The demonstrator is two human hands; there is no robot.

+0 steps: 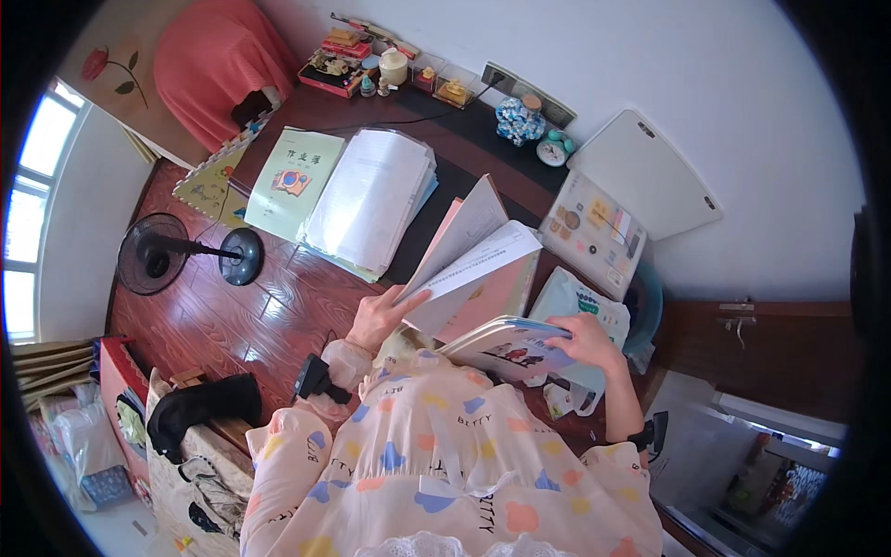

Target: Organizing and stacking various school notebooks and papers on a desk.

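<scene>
My left hand (385, 315) grips the lower edge of an opened paper booklet (473, 223), whose pages fan apart above the desk. In my right hand (583, 339) are several thin exercise books (511, 350), held near my body, the top cover printed with small figures. A pink-covered booklet (487, 299) lies between the two hands, partly hidden by the pages. To the left on the dark desk are a clear-sleeved stack of papers (369, 202) and a green exercise book (296, 184).
Right of my hands lie a translucent plastic case (592, 233), a white plastic bag (574, 299) and a blue bin (649, 306). A teal alarm clock (553, 150) and a jar (520, 120) stand at the wall. A black fan (240, 256) stands on the wooden floor.
</scene>
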